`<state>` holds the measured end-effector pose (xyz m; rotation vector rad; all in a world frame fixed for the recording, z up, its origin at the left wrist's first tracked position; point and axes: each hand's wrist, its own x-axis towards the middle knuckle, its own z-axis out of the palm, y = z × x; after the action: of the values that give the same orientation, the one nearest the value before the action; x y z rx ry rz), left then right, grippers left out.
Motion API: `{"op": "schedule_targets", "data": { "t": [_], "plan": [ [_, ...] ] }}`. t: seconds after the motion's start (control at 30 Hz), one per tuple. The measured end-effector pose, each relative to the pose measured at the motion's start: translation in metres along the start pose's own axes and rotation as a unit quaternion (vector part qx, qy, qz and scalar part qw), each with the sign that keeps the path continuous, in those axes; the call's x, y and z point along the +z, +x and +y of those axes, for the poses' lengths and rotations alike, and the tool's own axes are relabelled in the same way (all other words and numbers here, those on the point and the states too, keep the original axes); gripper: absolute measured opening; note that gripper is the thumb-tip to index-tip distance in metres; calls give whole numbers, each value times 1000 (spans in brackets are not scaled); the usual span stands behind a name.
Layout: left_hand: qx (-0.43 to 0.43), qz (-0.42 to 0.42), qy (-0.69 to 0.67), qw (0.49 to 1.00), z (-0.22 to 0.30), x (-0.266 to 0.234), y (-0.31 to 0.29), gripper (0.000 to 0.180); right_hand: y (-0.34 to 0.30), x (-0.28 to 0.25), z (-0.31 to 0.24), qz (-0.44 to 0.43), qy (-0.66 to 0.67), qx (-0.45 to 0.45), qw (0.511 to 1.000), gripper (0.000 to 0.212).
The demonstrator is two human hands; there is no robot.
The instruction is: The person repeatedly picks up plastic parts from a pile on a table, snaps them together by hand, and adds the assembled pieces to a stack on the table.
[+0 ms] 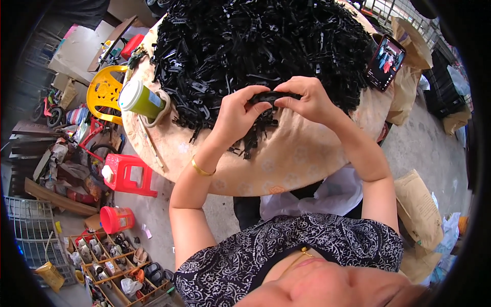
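Note:
A slim, slightly curved black plastic piece [267, 96] spans the gap between my two hands, above the near edge of the heap. Thumb and fingers of my left hand [237, 113] pinch its left end. My right hand [308, 100] grips the other end the same way. Behind them a large heap of loose black plastic pieces [255, 46] covers much of the round table [286, 171], which has a pale flowered cloth. A few pieces [250, 143] spill toward me below my hands. The held piece's exact kind cannot be made out.
A green cup with a white lid [140, 100] stands at the table's left edge. A phone [386, 62] is propped at the right. A yellow chair [105, 93], red stool [132, 174] and red bucket [117, 220] are on the left. Brown paper bags [418, 210] lie on the right.

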<state>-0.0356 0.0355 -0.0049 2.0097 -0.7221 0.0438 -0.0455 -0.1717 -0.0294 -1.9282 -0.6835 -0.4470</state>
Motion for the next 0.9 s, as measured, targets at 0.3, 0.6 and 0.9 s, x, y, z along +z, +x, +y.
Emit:
{"op": "schedule_targets", "data": {
  "t": [0.3, 0.6, 0.9],
  "plan": [
    [48, 106, 372, 921, -69, -70, -47, 64, -6, -14, -10, -404, 73, 33, 911, 29],
    [-76, 205, 266, 939, -98, -15, -28, 73, -15, 52, -21, -216, -167, -209, 939, 44],
    [-1, 154, 293, 944, -60, 9, 13, 45, -5, 29, -2, -28, -133, -120, 983, 23]
  ]
}}
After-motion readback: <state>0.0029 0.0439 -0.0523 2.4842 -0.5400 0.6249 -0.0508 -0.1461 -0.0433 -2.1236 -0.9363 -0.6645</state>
